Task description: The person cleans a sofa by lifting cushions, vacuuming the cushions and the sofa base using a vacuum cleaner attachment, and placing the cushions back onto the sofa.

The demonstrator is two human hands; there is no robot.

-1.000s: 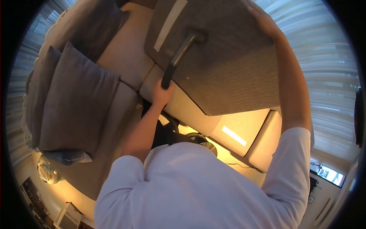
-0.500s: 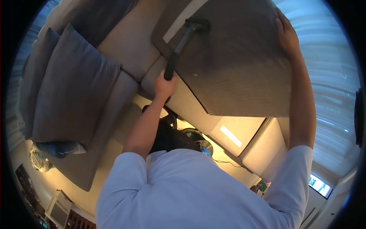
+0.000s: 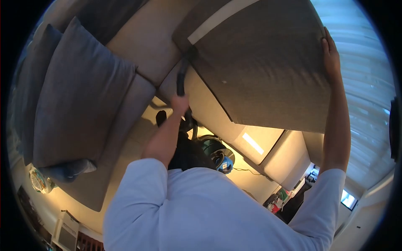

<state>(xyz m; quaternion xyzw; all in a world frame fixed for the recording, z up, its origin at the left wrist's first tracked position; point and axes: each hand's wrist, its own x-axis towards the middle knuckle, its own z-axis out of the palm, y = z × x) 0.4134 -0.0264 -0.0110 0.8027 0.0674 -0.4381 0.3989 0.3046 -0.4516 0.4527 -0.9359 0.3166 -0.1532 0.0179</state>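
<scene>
Our left hand (image 3: pixel 180 103) was closed around the wand (image 3: pixel 181 79). The nozzle (image 3: pixel 191 52), upper centre of the frame, had shifted down and left toward the cushion's (image 3: pixel 268 79) edge. Our right hand (image 3: pixel 331 56), fingers extended, contacted the cushion's edge, upper right.

Sofa (image 3: pixel 144 50) bears grey pillows (image 3: pixel 77 92); floor (image 3: pixel 247 180) bears a thin cord (image 3: pixel 253 170).

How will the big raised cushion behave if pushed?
Probably fairly stiff: the cushion keeps a near-straight lower edge with the right hand at one side. Its cover may slide or bunch a little, given the ripples. Being tilted up, it would likely tip if that hand let go.
</scene>
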